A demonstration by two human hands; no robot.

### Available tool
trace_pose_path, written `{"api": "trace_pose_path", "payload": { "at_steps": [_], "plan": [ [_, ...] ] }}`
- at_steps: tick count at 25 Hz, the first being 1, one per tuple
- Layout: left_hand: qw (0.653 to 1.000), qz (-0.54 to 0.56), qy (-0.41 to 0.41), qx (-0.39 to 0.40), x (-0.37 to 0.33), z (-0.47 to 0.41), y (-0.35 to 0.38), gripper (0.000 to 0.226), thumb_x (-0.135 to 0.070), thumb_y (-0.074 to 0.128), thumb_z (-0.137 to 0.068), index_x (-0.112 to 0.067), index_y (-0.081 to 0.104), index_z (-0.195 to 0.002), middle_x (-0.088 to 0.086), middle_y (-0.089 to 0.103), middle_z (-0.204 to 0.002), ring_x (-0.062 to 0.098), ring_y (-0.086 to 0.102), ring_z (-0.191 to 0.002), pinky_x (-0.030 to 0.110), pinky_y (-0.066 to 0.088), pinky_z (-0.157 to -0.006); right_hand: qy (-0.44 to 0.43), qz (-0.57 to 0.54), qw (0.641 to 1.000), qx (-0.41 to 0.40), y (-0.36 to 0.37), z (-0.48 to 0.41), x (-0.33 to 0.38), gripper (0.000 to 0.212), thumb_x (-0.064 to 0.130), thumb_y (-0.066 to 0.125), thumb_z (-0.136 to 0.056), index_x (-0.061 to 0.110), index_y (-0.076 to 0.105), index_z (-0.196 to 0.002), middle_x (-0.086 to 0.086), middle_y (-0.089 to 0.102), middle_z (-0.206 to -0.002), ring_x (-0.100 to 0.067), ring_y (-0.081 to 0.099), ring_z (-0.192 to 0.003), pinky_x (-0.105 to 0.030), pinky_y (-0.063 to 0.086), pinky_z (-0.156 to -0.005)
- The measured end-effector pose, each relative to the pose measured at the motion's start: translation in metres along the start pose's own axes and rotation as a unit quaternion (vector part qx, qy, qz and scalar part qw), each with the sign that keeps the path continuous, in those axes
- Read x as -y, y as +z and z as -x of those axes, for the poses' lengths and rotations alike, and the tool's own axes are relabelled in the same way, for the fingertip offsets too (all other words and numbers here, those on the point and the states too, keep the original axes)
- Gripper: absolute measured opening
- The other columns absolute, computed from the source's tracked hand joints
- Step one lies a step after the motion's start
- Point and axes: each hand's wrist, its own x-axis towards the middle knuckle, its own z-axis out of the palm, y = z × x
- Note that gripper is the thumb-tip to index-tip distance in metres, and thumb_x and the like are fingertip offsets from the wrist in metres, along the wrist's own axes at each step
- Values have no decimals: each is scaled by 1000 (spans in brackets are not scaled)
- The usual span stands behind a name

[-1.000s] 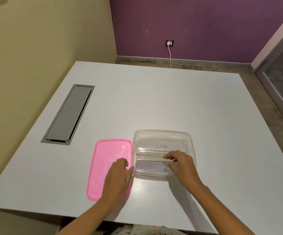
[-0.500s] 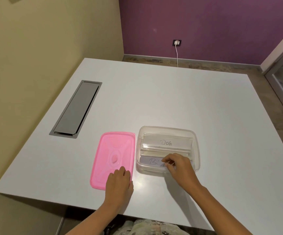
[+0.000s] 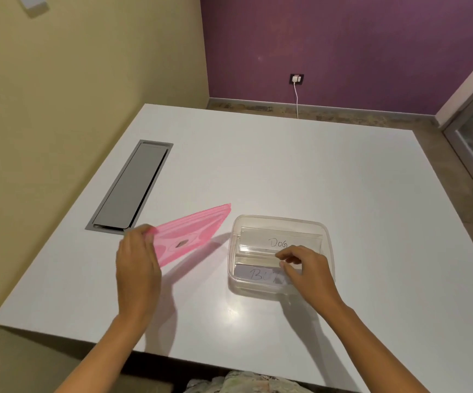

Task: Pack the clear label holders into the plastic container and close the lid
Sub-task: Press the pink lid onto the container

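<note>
While the left hand [image 3: 137,266] has its grip closed on the pink lid [image 3: 192,235], the lid is tilted above the table [image 3: 286,165] | right hand [image 3: 307,275] over clear container [image 3: 279,219], fingers pinched, on what I cannot tell | label holders "DOG" [image 3: 279,241] and "BU" [image 3: 258,275] lie inside.

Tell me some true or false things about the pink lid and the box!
1. The left hand holds the pink lid tilted up off the table. True.
2. The lid is shut on the clear container. False: the container is open.
3. One label holder reads DOG. True.
4. The right hand rests on the bare table. False: its fingers reach into the container.
</note>
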Motion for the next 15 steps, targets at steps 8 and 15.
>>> {"api": "trace_pose_path", "payload": {
  "at_steps": [8,15],
  "plan": [
    [983,171,-6,-63,-51,-41,-29,25,-8,36,-100,-23,56,-96,-18,61,-68,-14,57,-62,0,41,-56,13,-142,986,-92,-20,-14,28,18,20,63,-89,24,66,-107,16,69,-94,2,64,-86,-2,46,-74],
    [965,236,-83,76,-75,-49,45,27,-18,39,-101,-25,63,-93,-10,62,-70,-4,58,-49,18,42,-52,102,-156,970,-157,-27,-20,12,25,38,41,-98,23,60,-103,5,62,-81,-7,59,-70,-18,45,-68]
  ]
}}
